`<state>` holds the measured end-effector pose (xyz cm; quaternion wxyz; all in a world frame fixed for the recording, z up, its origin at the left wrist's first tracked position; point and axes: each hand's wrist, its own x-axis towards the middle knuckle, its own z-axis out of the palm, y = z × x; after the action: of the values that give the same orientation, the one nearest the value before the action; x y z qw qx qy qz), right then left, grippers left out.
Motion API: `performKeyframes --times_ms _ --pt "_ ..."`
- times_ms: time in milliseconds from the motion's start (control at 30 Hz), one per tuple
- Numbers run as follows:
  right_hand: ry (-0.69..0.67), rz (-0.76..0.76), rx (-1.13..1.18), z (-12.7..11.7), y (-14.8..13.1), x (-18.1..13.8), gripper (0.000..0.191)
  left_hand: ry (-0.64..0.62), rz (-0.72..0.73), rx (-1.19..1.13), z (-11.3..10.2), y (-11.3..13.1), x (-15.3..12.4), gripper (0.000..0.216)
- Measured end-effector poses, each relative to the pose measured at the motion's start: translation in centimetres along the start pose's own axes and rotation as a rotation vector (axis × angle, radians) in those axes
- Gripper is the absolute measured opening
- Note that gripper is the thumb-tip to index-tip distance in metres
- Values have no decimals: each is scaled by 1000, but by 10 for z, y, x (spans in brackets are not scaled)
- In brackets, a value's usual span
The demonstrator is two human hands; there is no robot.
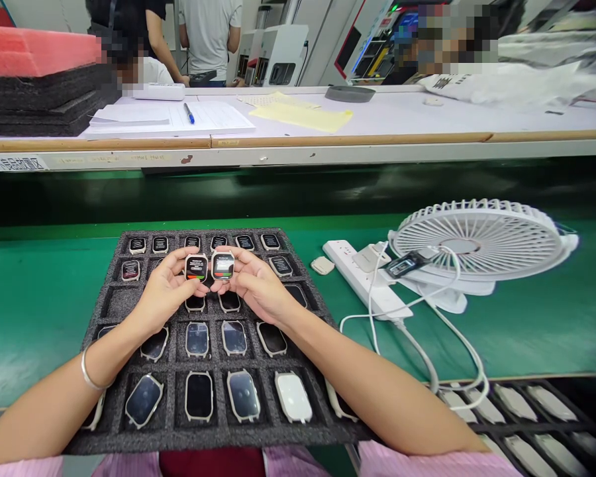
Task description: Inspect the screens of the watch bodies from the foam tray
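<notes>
My left hand [171, 286] pinches a square smartwatch body [196, 266] by its edges, its screen lit with white text and a red-and-green strip. A second lit smartwatch body [223, 265] is held in my right hand [258, 286], side by side with the first. Both are raised over a dark grey foam tray [218, 437] with square compartments. Most compartments hold more watch bodies: the far row has lit text on screen, while nearer ones such as this watch [198, 395] are dark. One white watch body [293, 396] lies at the near right. My forearms hide some compartments.
To the right, a white power strip [367, 278] with tangled cables sits beside a white fan [477, 242] and a small meter [407, 264]. Another tray of watch bodies [521, 404] is lower right. A shelf [298, 142] crosses behind, bearing foam [40, 53] and papers; people are beyond.
</notes>
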<state>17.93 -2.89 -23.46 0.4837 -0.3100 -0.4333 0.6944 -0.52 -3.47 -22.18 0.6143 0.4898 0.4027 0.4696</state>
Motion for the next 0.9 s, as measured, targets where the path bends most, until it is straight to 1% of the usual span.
performKeyframes --times_ms 133,300,467,567,700,900 --pt "10 13 -8 1 -2 0 48 -1 5 3 0 -1 1 55" --pt "-3 2 -4 0 0 0 49 9 8 9 -1 -1 1 56" --pt "-10 -18 -35 1 2 0 43 26 16 24 -1 0 0 51" --pt "-9 -28 -31 2 2 -1 45 31 16 16 0 0 0 52" --pt "3 -35 -25 2 2 -1 48 27 -24 -16 0 2 -2 52" --pt "25 -30 -80 -1 2 1 36 23 -69 -13 1 5 -4 44"
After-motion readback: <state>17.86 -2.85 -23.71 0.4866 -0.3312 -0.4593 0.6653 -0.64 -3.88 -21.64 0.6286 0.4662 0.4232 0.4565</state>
